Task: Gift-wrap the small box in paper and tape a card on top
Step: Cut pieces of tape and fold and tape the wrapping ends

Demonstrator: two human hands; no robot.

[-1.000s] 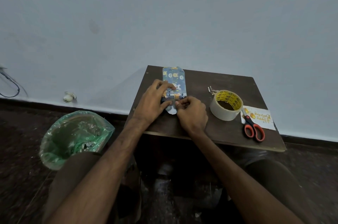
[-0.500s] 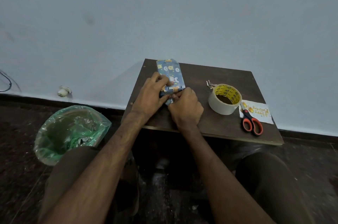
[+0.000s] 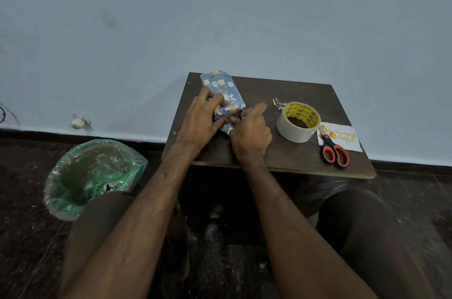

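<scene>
One small box [image 3: 221, 89] in blue cartoon-animal paper [image 3: 216, 80], near flap [image 3: 226, 129] loose.

Left hand [image 3: 201, 118], right hand [image 3: 250, 133] on box [image 3: 221, 86]

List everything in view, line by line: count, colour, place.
wrapped box: one, blue patterned paper, table's far left
tape roll: one, cream, yellow inside, right of box
scissors: one, orange handles, lying on the card
card: one, white with gold writing, table's right edge
table: one, dark brown, against the wall
bin: one, green liner, floor left
left hand: one, gripping the box
right hand: one, pinching its near-end flap
</scene>
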